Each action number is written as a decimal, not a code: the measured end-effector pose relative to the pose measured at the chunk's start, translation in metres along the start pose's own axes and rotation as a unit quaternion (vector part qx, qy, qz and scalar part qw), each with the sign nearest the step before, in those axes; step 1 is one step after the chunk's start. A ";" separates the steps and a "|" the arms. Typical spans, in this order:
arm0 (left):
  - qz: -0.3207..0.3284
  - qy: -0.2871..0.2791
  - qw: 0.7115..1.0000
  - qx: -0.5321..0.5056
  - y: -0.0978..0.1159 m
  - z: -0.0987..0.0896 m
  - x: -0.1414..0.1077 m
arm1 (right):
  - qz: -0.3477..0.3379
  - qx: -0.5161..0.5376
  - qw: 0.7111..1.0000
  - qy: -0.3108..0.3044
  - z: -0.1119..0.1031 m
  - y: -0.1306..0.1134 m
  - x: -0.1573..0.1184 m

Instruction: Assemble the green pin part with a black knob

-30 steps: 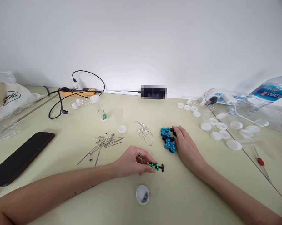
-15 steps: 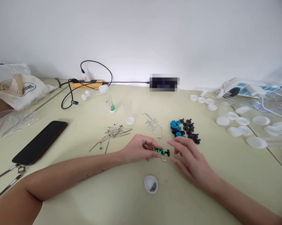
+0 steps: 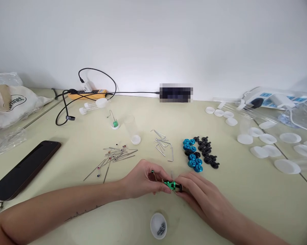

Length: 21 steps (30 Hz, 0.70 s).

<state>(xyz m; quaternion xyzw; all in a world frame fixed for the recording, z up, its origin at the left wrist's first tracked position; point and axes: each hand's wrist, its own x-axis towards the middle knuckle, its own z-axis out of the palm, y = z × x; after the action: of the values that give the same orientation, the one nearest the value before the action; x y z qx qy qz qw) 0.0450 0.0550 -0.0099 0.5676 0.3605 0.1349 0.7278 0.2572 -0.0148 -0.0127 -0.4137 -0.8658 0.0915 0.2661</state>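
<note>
Between the thumb and fingers of my left hand (image 3: 145,180) is a small green metal fitting (image 3: 171,185). A black thumbscrew (image 3: 179,188) sticks out of its right end, and the fingertips of my right hand (image 3: 202,195) are pinched around the screw's head. A thin metal rod with a green-and-black tip (image 3: 152,171) shows by my left fingers; most of it is hidden. Below both hands stands a small white cup (image 3: 154,224) with several tiny grey screws (image 3: 162,229) inside.
Bent hex keys (image 3: 161,141) lie beyond the hands, with blue knobs (image 3: 192,157) and black thumbscrews (image 3: 207,149) to their right. Thin pins with beaded ends (image 3: 117,154) are spread left. A green-based wire piece (image 3: 115,124), phone (image 3: 26,166) and white caps (image 3: 268,138) surround them.
My right hand has come in from the right and closed on the black thumbscrew. The view has shifted, so both hands and the white cup appear lower.
</note>
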 end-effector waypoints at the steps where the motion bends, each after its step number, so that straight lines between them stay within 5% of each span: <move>1: -0.002 -0.001 1.000 0.001 0.000 0.000 0.000 | -0.002 -0.002 1.000 -0.004 0.000 0.000 0.000; 21: 0.054 -0.006 0.998 0.015 0.000 0.002 0.000 | 0.030 -0.010 0.999 -0.043 0.000 -0.003 -0.002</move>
<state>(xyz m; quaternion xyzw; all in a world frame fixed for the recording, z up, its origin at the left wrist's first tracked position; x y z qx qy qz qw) 0.0466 0.0539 -0.0095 0.5983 0.3265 0.1652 0.7128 0.2564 -0.0180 -0.0129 -0.4379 -0.8646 0.1087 0.2214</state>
